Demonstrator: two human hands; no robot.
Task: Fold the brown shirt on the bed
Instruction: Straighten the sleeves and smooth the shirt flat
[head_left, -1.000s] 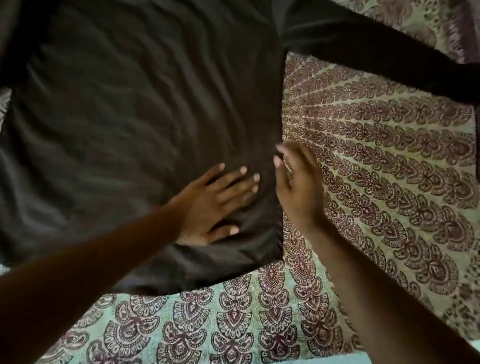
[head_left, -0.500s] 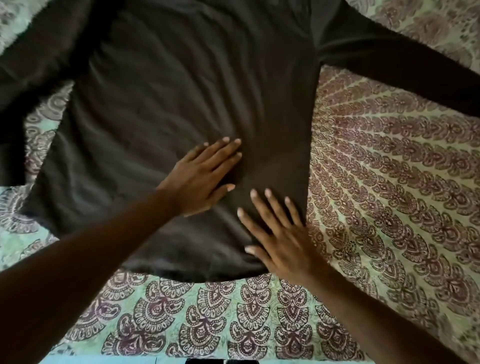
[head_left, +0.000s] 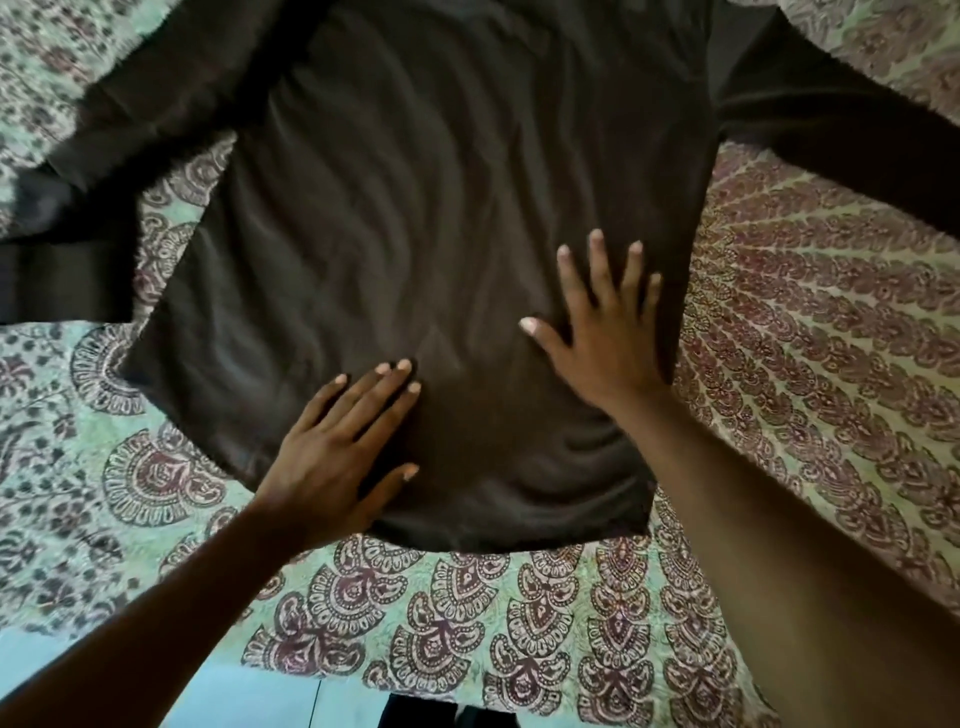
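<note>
Spread fingers (head_left: 597, 260) of the right hand (head_left: 605, 340) press flat, palm down, on the lower right part of a brown shirt (head_left: 441, 223), the fingertips pointing up toward the collar end and the thumb splayed out to the left. The left hand (head_left: 337, 452) lies flat and open too, low on the shirt's near left side just above the hem, its fingers angled up and to the right and held closer together, thumb out along the hem. Neither hand grips any cloth; both rest on top of it, apart from one another with wrinkled fabric between them. The shirt is dark brown, long-sleeved and spread out on the bed, its body creased with soft diagonal ripples. One sleeve runs off to the upper right, the other trails to the left edge of the view. Both bare forearms reach in from the bottom corners. Beneath the shirt lies a pale green bedspread (head_left: 467, 613) printed with maroon paisley and fan motifs, its near edge showing at the bottom of the view.
</note>
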